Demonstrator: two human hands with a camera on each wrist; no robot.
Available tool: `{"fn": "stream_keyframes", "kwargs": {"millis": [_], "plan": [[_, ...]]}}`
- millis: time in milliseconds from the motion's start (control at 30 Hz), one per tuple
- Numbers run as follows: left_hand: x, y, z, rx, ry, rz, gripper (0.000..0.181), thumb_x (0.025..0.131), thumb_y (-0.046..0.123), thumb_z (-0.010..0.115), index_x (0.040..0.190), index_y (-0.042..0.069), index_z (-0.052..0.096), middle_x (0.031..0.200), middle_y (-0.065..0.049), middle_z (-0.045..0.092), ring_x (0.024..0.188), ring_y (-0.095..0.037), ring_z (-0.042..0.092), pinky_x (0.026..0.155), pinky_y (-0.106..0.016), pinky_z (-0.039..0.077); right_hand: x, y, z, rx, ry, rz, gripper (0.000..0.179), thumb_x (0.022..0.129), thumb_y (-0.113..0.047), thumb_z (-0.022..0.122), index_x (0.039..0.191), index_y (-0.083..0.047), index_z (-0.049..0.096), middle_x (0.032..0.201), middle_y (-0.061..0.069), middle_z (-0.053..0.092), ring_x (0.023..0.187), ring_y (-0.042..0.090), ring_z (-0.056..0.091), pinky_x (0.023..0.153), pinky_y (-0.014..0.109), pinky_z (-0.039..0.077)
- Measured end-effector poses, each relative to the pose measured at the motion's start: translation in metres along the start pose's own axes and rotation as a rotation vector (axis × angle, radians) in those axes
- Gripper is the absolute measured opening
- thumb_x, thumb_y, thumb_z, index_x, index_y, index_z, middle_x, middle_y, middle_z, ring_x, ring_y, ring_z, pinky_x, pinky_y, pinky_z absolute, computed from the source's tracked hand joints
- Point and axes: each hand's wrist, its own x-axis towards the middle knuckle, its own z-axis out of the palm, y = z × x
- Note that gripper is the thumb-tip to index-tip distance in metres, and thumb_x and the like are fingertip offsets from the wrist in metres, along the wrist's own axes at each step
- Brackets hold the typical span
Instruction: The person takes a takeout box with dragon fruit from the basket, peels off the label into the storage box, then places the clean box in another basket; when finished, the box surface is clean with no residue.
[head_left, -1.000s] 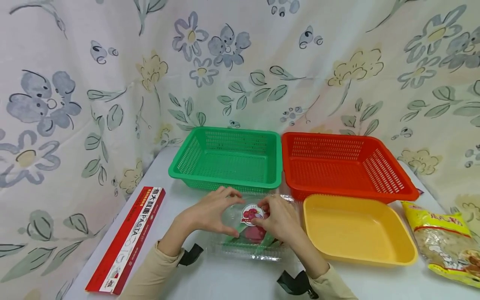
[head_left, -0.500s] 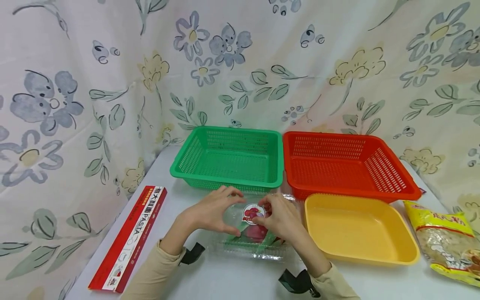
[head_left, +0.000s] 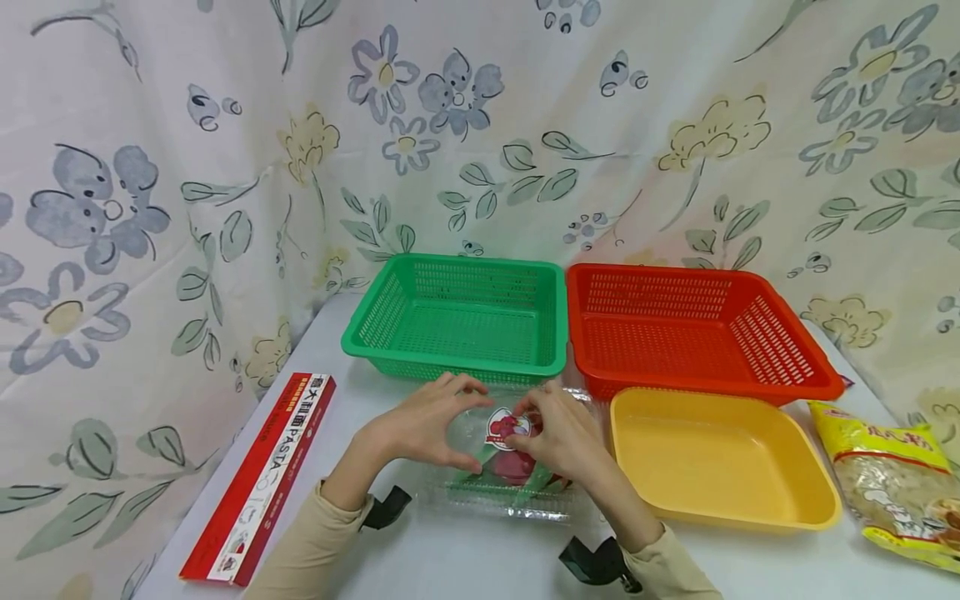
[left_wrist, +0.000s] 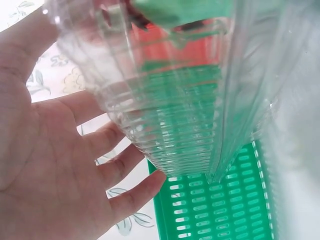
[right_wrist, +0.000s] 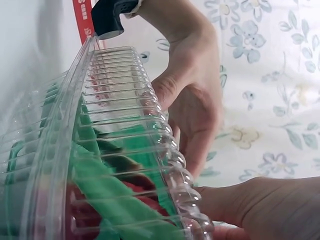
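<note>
A clear plastic clamshell box (head_left: 517, 508) lies in front of the green basket. Through its lid show a dark red item (head_left: 512, 468) and green leaf-like pieces (right_wrist: 115, 195). On top of the lid is a round red-and-white sticker (head_left: 501, 427). Thumb and index finger of my right hand (head_left: 562, 437) pinch the sticker's right edge, which looks creased. My left hand (head_left: 427, 421) arches beside the lid's left part, thumb and fingers spread; in the left wrist view its fingers (left_wrist: 132, 197) lie loosely along the box's ribbed side.
A green basket (head_left: 352, 346) and a red basket (head_left: 817, 387) stand behind. Right of the box is a yellow tray (head_left: 750, 521), with a yellow-topped bag (head_left: 888, 483) beyond it. A red pasta box (head_left: 258, 479) lies at the left. A floral curtain (head_left: 480, 125) hangs behind.
The sticker's right side looks more creased under my right fingers than a second ago. Both hands stay almost in place, and the view has shifted slightly.
</note>
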Motion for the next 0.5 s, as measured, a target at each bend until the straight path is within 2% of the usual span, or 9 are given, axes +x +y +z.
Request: {"fn": "stream_keyframes", "kwargs": {"millis": [233,367,500], "plan": [[-0.0001,0.0014,-0.0002,0.002,-0.002,0.004,0.076,0.075,0.048,0.084,0.136,0.009,0.058,0.138,-0.006,0.048,0.116,-0.022,0.045,0.094,-0.042,0.044,0.0002,0.0003,-0.0005,0.061,-0.011,-0.026,0.03,0.072,-0.022,0.09,0.093,-0.015,0.07,0.087,-0.002,0.061,0.076,0.013,0.058,0.064,0.028,0.048],[0.0,0.002,-0.0008,0.01,-0.002,0.008,0.077,0.075,0.049,0.083,0.136,0.009,0.058,0.137,-0.006,0.049,0.116,-0.022,0.045,0.094,-0.042,0.045,0.0013,0.001,0.0005,0.093,-0.019,-0.043,0.04,0.072,-0.019,0.089,0.106,-0.011,0.07,0.089,-0.001,0.065,0.076,0.013,0.06,0.063,0.028,0.05],[0.0001,0.0029,-0.0023,0.015,-0.005,0.004,0.077,0.075,0.048,0.083,0.136,0.009,0.058,0.138,-0.005,0.048,0.116,-0.022,0.045,0.094,-0.042,0.045,0.0042,0.0023,0.0023,0.047,-0.034,-0.098,0.047,0.075,-0.021,0.087,0.117,-0.008,0.071,0.086,-0.002,0.06,0.075,0.013,0.054,0.059,0.025,0.046]]}}
